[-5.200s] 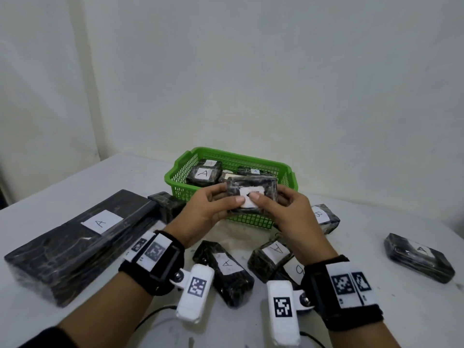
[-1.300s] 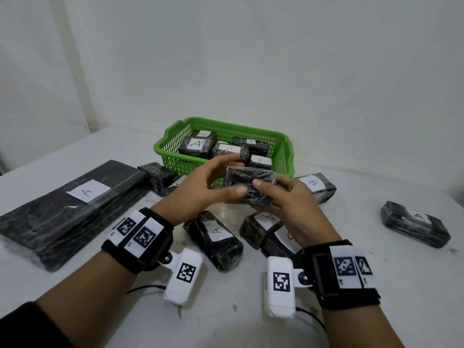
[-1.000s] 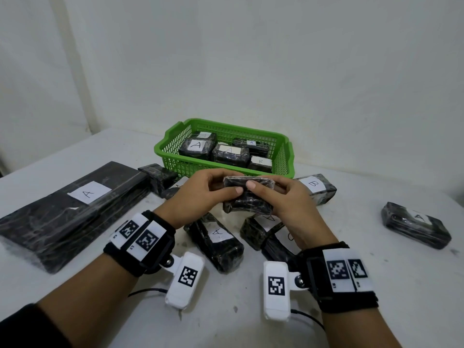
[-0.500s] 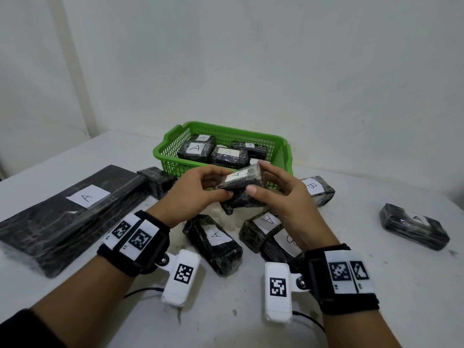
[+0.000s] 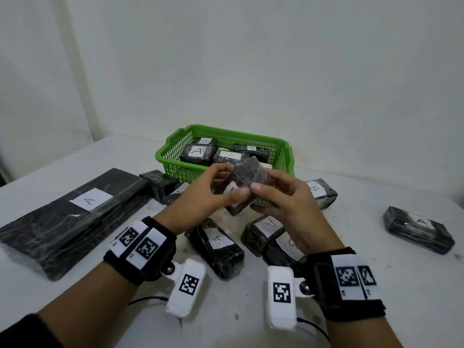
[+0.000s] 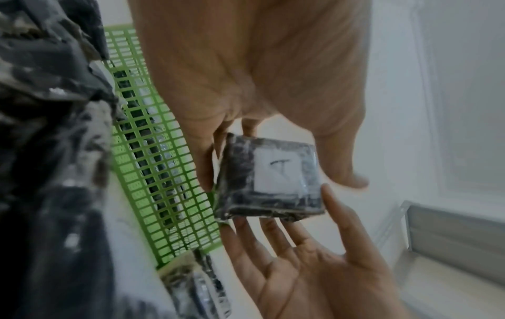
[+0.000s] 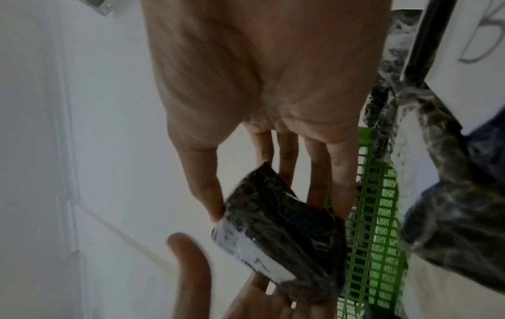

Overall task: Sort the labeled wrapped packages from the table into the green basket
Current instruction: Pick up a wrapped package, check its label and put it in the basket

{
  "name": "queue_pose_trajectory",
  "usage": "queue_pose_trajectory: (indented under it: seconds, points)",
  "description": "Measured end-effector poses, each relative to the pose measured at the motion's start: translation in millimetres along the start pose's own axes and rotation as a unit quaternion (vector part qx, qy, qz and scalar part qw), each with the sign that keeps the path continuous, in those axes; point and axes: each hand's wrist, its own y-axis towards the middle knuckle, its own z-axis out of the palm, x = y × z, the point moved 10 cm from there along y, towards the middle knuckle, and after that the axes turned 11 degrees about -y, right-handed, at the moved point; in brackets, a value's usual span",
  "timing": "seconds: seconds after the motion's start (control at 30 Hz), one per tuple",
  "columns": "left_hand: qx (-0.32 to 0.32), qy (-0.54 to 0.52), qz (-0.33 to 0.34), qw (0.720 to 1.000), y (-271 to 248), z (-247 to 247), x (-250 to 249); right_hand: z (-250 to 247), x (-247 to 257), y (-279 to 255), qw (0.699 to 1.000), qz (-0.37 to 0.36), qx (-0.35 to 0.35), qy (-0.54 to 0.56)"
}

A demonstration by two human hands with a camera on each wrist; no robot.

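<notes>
both hands, the left hand point(image 5: 213, 194) and right hand point(image 5: 286, 204), pinch one small wrapped package point(image 5: 244, 184) between fingertips, held tilted in the air just in front of the green basket point(image 5: 173, 156), which lies straight ahead, about equally near either hand.

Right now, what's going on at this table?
A person holds one small wrapped package in both hands, left hand and right hand, just in front of the green basket. The basket already holds several packages; an A-labeled package and a B-labeled package still lie on the table.
</notes>
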Motion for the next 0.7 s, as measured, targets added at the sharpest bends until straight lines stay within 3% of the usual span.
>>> queue_pose_trajectory:
  seconds: [0.17, 0.37, 0.47, 0.7]
  points:
    - [0.015, -0.057, -0.038, 0.998, 0.5, 3.0, -2.4, 4.4, 7.9, -1.7, 0.996, -0.05, 0.012, -0.077]
    - [-0.017, -0.129, -0.021, 0.991, 4.4, -6.3, -1.6, 11.6, -18.7, 1.4, 0.998, 0.058, 0.022, -0.007]
    - [0.007, -0.124, -0.026, 0.992, 3.8, -4.3, -0.1, 14.8, -17.0, 1.0, 0.998, 0.052, 0.031, 0.031]
    - [0.017, -0.111, -0.038, 0.993, 0.3, -4.6, -0.9, 15.0, -21.7, 2.8, 0.998, 0.053, 0.032, 0.006]
